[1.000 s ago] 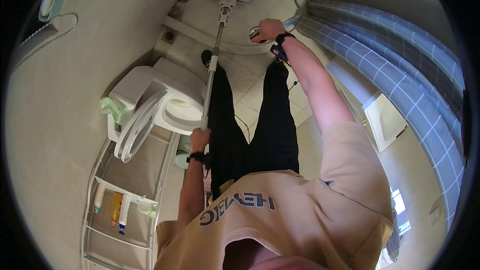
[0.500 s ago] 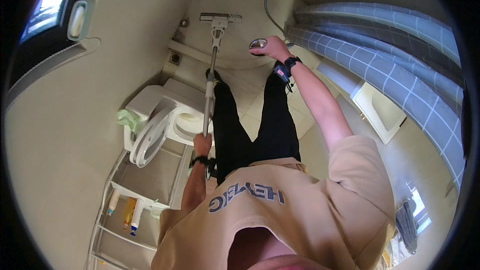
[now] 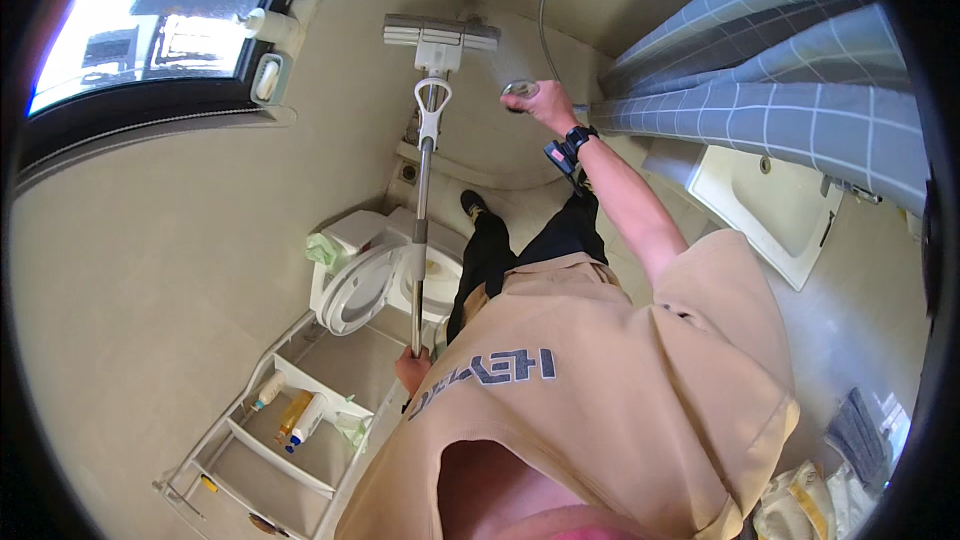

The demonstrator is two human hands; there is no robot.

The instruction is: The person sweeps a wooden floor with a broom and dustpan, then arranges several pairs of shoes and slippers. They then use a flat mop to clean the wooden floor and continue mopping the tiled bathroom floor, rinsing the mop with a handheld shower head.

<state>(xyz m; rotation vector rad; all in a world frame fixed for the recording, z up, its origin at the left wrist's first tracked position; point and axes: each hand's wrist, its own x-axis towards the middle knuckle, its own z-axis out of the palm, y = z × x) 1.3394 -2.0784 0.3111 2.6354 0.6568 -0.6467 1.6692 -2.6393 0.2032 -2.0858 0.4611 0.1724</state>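
Gripping the lower end of a long silver-handled flat mop, the left hand is pressing its grey rectangular head against the beige bathtub wall. The right hand is closing around a chrome shower head, aiming it beside the mop head. Judging by this, the wall is being rinsed and scrubbed; the next stroke probably needs steady pressure while the spray follows. The white toilet is standing open below.

A small home bathroom

We stand in a tight bathroom: a white toilet with its lid up, a grey checked shower curtain, a washbasin, a shower hose and a shelf rack of bottles
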